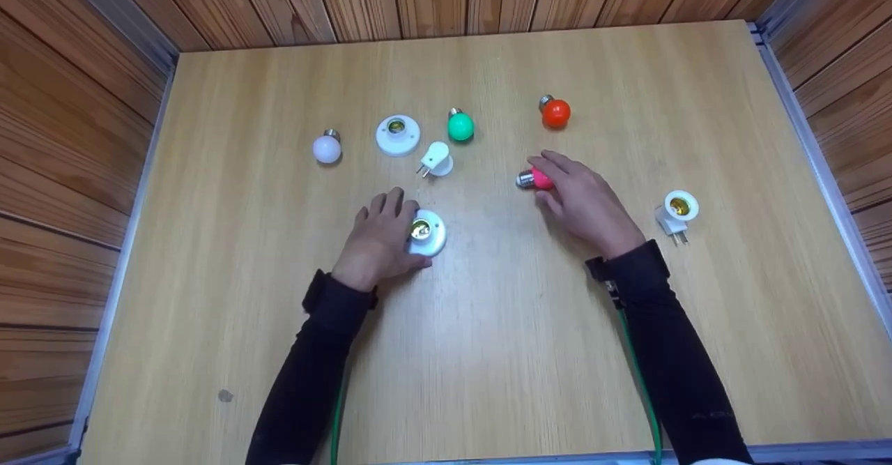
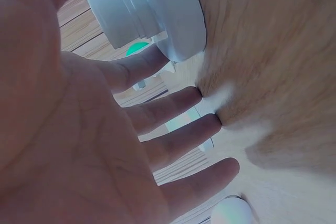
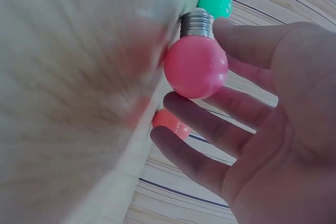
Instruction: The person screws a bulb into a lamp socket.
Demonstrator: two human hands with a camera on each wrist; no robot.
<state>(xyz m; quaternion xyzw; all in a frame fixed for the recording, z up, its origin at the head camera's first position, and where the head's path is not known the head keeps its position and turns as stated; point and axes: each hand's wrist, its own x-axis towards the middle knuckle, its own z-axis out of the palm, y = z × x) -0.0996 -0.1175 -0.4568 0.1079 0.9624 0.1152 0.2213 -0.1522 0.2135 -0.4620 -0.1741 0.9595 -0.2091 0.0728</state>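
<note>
1. Left hand (image 1: 373, 245): thumb and index finger on opposite sides of the near round lamp holder (image 1: 435, 236), pinching its base; other fingers extended beside it, no second item held.
2. Near round lamp holder: flat on the table (image 1: 488, 360), in front of the person, threaded opening facing up, nothing screwed in.
3. Right hand (image 1: 584, 199): thumb and fingers close around the pink bulb (image 1: 543, 179), gripping it; the ring and little fingers extend loosely past the globe.
4. Pink bulb: right of the near round lamp holder and well apart from it; metal screw cap points left in the head view. Whether the globe touches the table, cannot tell.
5. Far side, left to right: white bulb (image 1: 326, 149), far round lamp holder (image 1: 408, 143), green bulb (image 1: 460, 127), red bulb (image 1: 556, 113). All rest on the table.
6. Plug-in socket (image 1: 438, 157) lies just in front of the green bulb, prongs toward the person. Second plug-in socket (image 1: 681, 206) lies right of the right hand, threaded opening up.
7. Both sleeves (image 1: 686, 374) black.
</note>
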